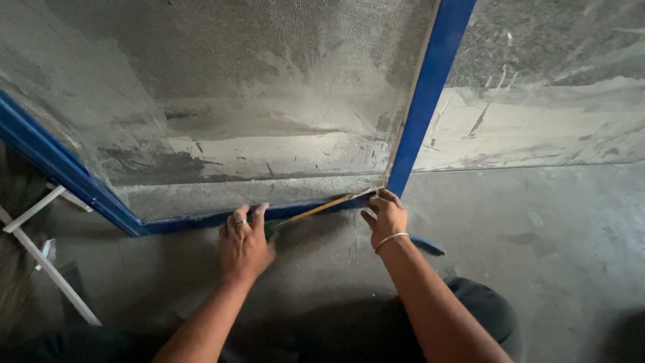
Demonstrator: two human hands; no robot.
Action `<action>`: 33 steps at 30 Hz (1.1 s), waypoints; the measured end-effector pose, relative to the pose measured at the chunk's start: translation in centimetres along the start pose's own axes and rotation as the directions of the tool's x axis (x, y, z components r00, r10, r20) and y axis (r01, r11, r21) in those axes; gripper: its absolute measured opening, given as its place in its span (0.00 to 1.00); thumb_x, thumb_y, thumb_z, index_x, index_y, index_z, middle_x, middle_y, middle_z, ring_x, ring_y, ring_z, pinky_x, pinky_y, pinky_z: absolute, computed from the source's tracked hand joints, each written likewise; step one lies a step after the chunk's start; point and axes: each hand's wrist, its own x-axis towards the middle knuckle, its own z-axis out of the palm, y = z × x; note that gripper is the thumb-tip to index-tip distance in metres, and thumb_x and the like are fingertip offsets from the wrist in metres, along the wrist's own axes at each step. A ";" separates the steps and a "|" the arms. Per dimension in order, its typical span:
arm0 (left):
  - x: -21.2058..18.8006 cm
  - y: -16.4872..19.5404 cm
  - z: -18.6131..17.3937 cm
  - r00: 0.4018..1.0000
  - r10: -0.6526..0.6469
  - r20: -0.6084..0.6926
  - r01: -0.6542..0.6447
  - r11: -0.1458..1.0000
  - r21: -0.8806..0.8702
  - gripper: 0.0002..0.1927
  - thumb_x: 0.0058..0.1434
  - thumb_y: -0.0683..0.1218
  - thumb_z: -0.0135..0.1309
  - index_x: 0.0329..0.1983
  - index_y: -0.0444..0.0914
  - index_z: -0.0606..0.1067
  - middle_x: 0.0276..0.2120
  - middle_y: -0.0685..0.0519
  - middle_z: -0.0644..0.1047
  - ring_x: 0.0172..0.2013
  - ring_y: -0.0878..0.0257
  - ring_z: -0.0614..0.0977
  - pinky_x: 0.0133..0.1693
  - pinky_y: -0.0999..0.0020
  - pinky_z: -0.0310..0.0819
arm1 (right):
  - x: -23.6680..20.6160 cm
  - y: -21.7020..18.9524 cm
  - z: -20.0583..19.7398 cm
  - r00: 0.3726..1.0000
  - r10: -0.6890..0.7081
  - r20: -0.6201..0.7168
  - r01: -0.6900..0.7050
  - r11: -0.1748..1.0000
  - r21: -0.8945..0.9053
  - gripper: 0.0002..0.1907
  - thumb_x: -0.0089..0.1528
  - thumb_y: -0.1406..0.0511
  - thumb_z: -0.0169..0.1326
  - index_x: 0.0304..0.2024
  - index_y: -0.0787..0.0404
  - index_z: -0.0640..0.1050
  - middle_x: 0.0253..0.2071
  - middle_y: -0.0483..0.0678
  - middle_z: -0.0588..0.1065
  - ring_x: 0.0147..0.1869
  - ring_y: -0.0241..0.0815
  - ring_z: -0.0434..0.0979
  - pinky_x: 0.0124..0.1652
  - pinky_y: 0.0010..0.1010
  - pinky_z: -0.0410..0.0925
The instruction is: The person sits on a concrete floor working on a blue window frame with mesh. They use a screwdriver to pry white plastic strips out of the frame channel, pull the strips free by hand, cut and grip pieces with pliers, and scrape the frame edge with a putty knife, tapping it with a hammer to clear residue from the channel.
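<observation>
both hands at the bottom rail of a blue screen frame

i look down on my two bare arms reaching to the foot of a blue frame (430, 87) that stands on the grey floor (537, 269) against a rough grey wall (551, 101). a fine grey mesh (255, 81) fills the frame, and the wall shows dimly through it.

my left hand (243, 243) lies palm down on the floor just before the bottom rail (201, 220), its fingers (236, 216) spread and flat, tips touching the rail. a ring sits on one of them. it grips nothing that i can see; a dark green bit shows just beside its thumb side, and i cannot tell whether the hand touches it.

my right hand (384, 216) is at the lower right corner of the frame, where the bottom rail meets the upright. its fingers are bent and pinched onto the end of a thin yellow strip (316, 210). the strip runs slanting from that corner down and left toward my left hand, lying along the rail. a thin bangle (392, 238) circles the right wrist.

a short blue piece (428, 246) lies on the floor just right of my right forearm. at the far left, white bars (40, 255) stand near the frame's left side. my dark-clothed knee (484, 316) shows at the bottom edge.
</observation>
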 end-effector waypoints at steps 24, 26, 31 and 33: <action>1.2 -1.1 -1.9 0.993 0.112 0.038 -0.111 0.993 -0.029 0.33 0.43 0.47 0.65 0.57 0.47 0.75 0.48 0.47 0.72 0.48 0.48 0.74 0.56 0.48 0.65 | -1.2 0.5 2.1 0.667 -0.646 0.371 0.741 0.521 -0.424 0.12 0.58 0.70 0.62 0.45 0.65 0.80 0.37 0.47 0.81 0.40 0.35 0.81 0.43 0.27 0.73; 1.4 -0.9 -2.1 0.993 0.106 0.053 -0.104 0.994 -0.044 0.35 0.43 0.55 0.68 0.57 0.45 0.75 0.48 0.45 0.72 0.49 0.45 0.73 0.55 0.45 0.64 | -2.2 0.3 2.5 0.639 -0.666 0.385 0.757 0.454 -0.470 0.10 0.58 0.68 0.64 0.42 0.64 0.80 0.35 0.48 0.81 0.38 0.37 0.82 0.41 0.29 0.74; 1.4 -0.8 -2.4 0.989 0.074 0.128 -0.066 0.996 -0.063 0.38 0.45 0.61 0.69 0.59 0.46 0.74 0.51 0.45 0.72 0.52 0.46 0.73 0.57 0.46 0.63 | -5.4 0.8 4.0 0.288 -0.647 0.706 0.898 -0.075 -0.434 0.10 0.55 0.68 0.63 0.40 0.58 0.80 0.40 0.52 0.79 0.41 0.51 0.81 0.38 0.39 0.74; 1.3 -1.0 -2.2 0.990 0.059 0.126 -0.045 0.993 -0.112 0.37 0.44 0.59 0.69 0.59 0.48 0.74 0.51 0.47 0.72 0.52 0.46 0.73 0.57 0.46 0.63 | -6.9 1.4 4.4 0.231 -0.517 0.824 0.911 -0.183 -0.370 0.08 0.57 0.68 0.61 0.40 0.56 0.80 0.41 0.52 0.78 0.42 0.52 0.80 0.37 0.42 0.74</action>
